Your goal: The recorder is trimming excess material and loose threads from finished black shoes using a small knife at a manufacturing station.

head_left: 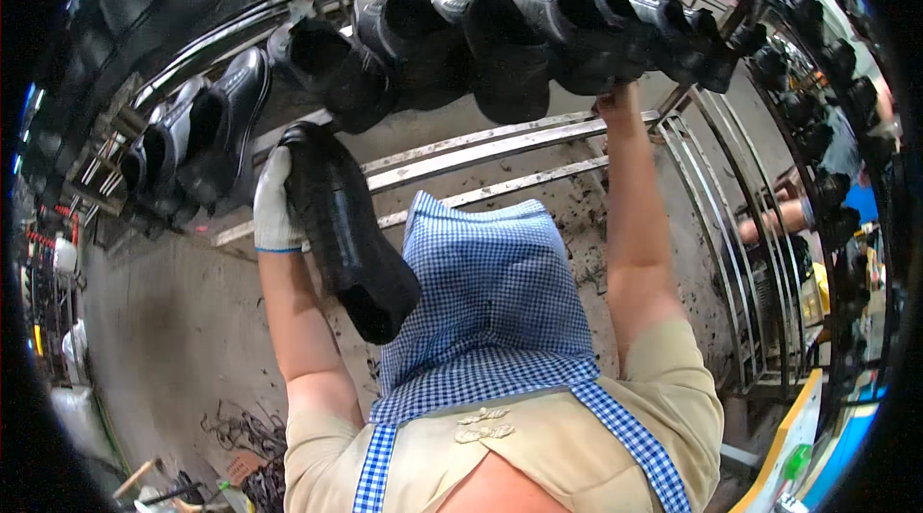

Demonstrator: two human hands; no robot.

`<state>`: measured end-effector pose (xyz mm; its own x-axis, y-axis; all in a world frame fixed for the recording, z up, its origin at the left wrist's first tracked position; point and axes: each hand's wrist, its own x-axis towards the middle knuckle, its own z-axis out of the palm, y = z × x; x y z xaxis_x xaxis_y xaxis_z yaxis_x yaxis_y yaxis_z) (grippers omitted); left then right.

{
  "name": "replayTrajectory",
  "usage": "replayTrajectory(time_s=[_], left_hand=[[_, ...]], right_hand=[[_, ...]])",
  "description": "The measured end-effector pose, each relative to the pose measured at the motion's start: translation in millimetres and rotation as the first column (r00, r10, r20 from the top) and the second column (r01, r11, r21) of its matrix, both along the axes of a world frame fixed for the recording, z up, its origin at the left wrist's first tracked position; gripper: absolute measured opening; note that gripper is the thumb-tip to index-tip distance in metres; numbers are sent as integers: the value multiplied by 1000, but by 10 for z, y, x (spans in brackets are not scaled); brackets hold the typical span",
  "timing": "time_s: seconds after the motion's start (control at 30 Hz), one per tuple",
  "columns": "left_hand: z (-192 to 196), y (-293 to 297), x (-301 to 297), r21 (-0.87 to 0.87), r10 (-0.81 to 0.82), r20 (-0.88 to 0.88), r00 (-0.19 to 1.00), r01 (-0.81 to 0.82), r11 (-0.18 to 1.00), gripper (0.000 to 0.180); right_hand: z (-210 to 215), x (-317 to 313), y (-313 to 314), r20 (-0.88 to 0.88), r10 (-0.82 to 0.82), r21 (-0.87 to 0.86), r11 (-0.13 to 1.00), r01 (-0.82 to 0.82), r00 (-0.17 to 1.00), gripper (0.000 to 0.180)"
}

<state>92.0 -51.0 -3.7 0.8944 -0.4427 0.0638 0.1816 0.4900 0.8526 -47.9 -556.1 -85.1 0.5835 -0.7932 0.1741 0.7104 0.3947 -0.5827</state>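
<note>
My left hand (275,196), in a white knit glove with a blue cuff edge, grips a black shoe (336,215) by its side near the toe. That shoe hangs at a slant, its opening toward my apron. My bare right hand (619,101) is raised to the shoe row, its fingers curled just below the heel of a black lace-up shoe (584,42). The shoe partly hides those fingers, and what they hold cannot be made out. More black shoes (505,56) line the rack in front of me, heels toward me.
Metal rails of the rack (481,152) run across below the shoes. At right stands another barred rack (735,244), with a person's arm (779,222) beyond it and more shoes alongside. Dark scraps (255,431) lie on the floor at lower left. A yellow-edged board (784,450) stands at lower right.
</note>
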Motion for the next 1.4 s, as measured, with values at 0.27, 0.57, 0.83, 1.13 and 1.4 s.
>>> replayTrajectory(time_s=[0.27,0.57,0.83,1.13,1.4], left_hand=[[-132,-194,-991,641,-241,300,923,-8,767,50],[-32,-368,-1306,550,-348,332,877,120,827,57],[-115,22,-1060,-86,252,195,948,-240,967,41],[-304,296,-1038,-331,87,-345,935,-207,921,58],[-680,109,-1192,-164,78,-506,859,-185,969,46]], right_hand=[[-378,-659,1447,-433,-219,108,951,291,874,29],[270,-1102,2630,-489,172,-522,728,-444,855,11],[-132,-1460,2647,-511,54,-836,201,-510,858,104],[399,-1109,2932,-525,215,-721,400,-565,823,114],[788,-871,2866,-460,357,-619,527,-582,813,101]])
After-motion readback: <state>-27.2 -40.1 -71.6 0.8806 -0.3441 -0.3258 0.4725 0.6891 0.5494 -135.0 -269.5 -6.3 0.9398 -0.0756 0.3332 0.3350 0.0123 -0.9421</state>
